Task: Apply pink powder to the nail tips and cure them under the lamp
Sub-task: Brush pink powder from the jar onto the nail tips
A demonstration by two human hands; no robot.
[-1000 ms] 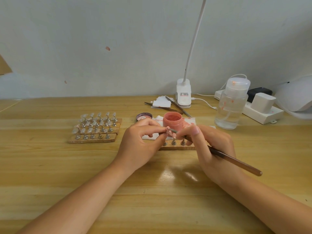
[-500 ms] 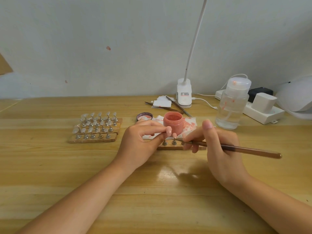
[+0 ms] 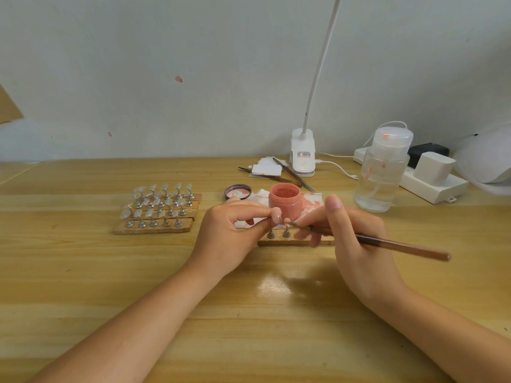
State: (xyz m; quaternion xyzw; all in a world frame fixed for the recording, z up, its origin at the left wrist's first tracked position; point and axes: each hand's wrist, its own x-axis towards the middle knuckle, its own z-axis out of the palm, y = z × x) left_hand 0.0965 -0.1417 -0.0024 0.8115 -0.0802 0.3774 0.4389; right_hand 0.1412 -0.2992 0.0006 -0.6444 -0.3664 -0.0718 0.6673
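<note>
Nearest us the wooden surface [image 3: 249, 322] runs in pale, glossy planks with a bright glare patch between our forearms, and this near stretch gives broad room to move. Our left hand [image 3: 229, 233] has its fingers curled narrow, pinching a small pink nail tip [image 3: 276, 217] between thumb and forefinger. Our right hand [image 3: 356, 244] pinches a slim brown brush [image 3: 401, 246], its handle slanting out to the right and its tip just beside the nail tip. Under the hands lies a short wooden strip [image 3: 293, 241] with small metal stands [image 3: 278, 233], partly hidden by our fingers.

Just behind sits an open round jar of pink powder [image 3: 284, 201] on a pink-stained white tissue [image 3: 311, 203], with the jar's dark lid [image 3: 238, 192] lying to its left. Farther left, well apart, a wooden rack [image 3: 154, 226] carries rows of clear nail tips [image 3: 160, 200] on metal stands.

To the right stands a clear plastic pump bottle [image 3: 383, 172], smeared pink. Behind it lie a white power strip [image 3: 437, 186] with a white adapter [image 3: 435, 167] and a dark one. At the right edge bulges a white rounded shape [image 3: 486, 158], cut off by the frame. Near the back edge stands the white base of a gooseneck lamp [image 3: 302, 152], beside white paper scraps [image 3: 266, 168] and thin dark tools [image 3: 293, 175]. The pale wall [image 3: 193, 78] behind bears a few small reddish marks.
</note>
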